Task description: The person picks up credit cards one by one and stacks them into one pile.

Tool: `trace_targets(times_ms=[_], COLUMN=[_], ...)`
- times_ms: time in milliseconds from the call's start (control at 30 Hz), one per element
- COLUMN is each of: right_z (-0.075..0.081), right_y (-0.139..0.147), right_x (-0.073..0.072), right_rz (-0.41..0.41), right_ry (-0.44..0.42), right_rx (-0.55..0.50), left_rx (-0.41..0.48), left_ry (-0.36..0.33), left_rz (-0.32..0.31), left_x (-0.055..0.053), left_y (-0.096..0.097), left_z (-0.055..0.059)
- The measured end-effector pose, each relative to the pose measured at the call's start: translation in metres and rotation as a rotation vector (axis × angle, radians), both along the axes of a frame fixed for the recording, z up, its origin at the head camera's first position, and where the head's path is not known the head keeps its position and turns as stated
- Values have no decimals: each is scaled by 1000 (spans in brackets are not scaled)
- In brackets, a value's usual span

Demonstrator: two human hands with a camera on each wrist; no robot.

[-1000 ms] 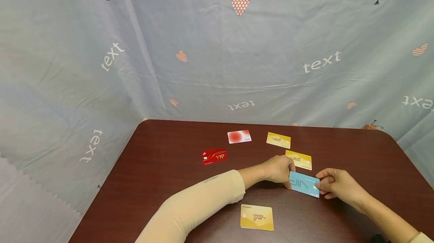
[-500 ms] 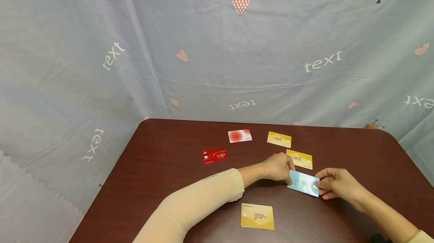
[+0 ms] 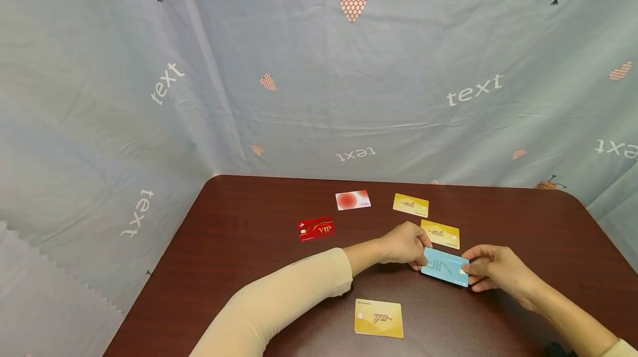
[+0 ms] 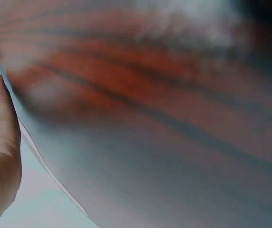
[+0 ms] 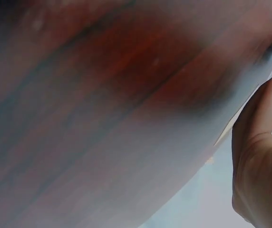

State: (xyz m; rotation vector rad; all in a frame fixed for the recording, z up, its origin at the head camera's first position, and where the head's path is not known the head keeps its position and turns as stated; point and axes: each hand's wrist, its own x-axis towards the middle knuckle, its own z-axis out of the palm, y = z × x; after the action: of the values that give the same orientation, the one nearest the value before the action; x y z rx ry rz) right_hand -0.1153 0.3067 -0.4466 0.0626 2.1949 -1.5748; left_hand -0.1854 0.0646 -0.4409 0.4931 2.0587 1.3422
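Observation:
A light blue VIP card [image 3: 445,267] is held a little above the dark brown table in the head view, its lettering upside down. My left hand [image 3: 406,243] pinches its left end. At the other end, my right hand [image 3: 498,273] grips the card between thumb and fingers. Just beyond it lies a gold card [image 3: 440,234], close to the left fingers. In the left wrist view my left hand [image 4: 5,142] shows only at the left edge. The right wrist view catches part of my right hand [image 5: 264,152] at its right edge.
Another gold card [image 3: 411,205] lies farther back. Left of it are a white card with red circles [image 3: 353,200] and a red VIP card [image 3: 316,229]. One more gold card [image 3: 379,318] lies near the front of the table [image 3: 239,207]. A patterned curtain [image 3: 309,119] hangs behind.
The blue card has shifted slightly left and away from me, with both hands still on it. A glare crossed its face half a second ago and is gone. The other cards stay put.

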Motion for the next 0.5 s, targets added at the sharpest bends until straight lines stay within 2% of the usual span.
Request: trace_targets(times_ms=[67,300,500], right_z=[1,4,8], right_y=[-1,-6,-11], right_x=[0,1,2], right_rz=[0,0,0], right_ry=[0,7,0], right_rx=[-1,-11,-34], left_rx=[16,36,57], left_ry=[-17,12,-5], left_rz=[10,3,-8], left_x=[1,-2,-3], left_y=[-2,-8,-16], left_z=[1,7,14])
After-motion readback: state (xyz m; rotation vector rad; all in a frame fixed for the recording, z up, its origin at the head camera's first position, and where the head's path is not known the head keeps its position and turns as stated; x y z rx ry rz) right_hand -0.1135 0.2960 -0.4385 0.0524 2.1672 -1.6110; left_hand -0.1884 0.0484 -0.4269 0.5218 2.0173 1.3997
